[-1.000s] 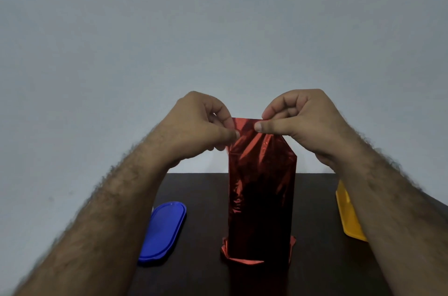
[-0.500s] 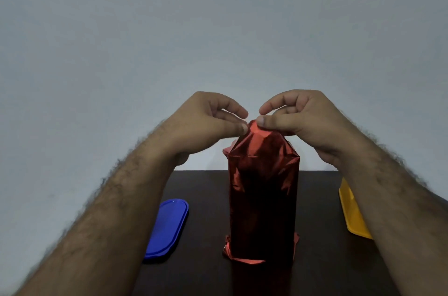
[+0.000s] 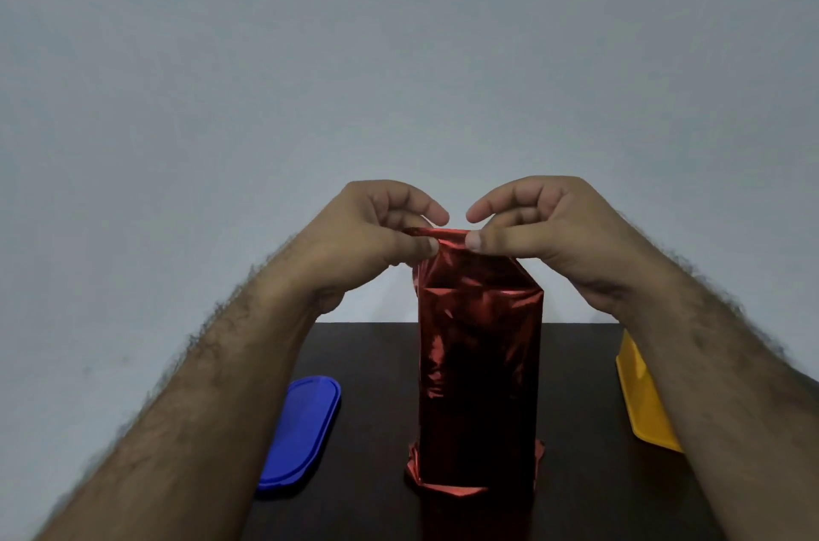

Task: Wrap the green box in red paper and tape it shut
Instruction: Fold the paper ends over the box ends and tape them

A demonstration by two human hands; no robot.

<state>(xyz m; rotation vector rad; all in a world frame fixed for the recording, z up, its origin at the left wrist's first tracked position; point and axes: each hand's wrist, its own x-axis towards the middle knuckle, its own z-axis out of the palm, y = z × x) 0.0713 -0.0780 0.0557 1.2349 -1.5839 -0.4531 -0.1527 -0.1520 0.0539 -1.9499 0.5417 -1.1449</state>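
A blue lid (image 3: 303, 434) lies at the left of the dark tabletop (image 3: 368, 363). The left hand (image 3: 376, 239) pinches the top flap of the red paper (image 3: 478, 363), which fully covers the upright box at centre; the right hand (image 3: 536, 230) pinches the same flap. A yellow lid (image 3: 638, 398) lies at right. The sides look wrapped; folding the top and taping it remain, and no tape is visible.

Shiny red foil paper (image 3: 481, 363) hides the box entirely; at three o'clock, the right forearm covers part of a yellow plastic lid (image 3: 638, 394).
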